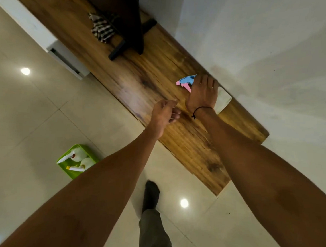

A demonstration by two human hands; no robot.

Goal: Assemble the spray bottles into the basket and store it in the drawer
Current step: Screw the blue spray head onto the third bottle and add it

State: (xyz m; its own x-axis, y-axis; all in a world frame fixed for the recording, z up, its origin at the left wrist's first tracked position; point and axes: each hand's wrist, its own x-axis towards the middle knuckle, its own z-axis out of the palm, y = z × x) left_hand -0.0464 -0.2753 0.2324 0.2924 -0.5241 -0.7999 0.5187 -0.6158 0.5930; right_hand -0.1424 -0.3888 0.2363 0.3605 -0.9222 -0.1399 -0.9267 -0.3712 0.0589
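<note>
A spray bottle lies on the wooden cabinet top (145, 79); its blue and pink trigger head (186, 82) sticks out left of my right hand (202, 93), and its white body (223, 100) shows to the right. My right hand is wrapped over the bottle's neck. My left hand (164, 114) hovers over the cabinet's front edge with loosely curled fingers and nothing in it. On the floor to the left stands a green basket (74, 172) holding two white spray bottles (79, 156).
A dark TV stand foot (118, 50) and a striped cloth (102, 28) sit further along the cabinet. A white drawer front (67, 59) shows below the cabinet's left part. My foot (151, 195) stands on the tiled floor. A white wall runs behind the cabinet.
</note>
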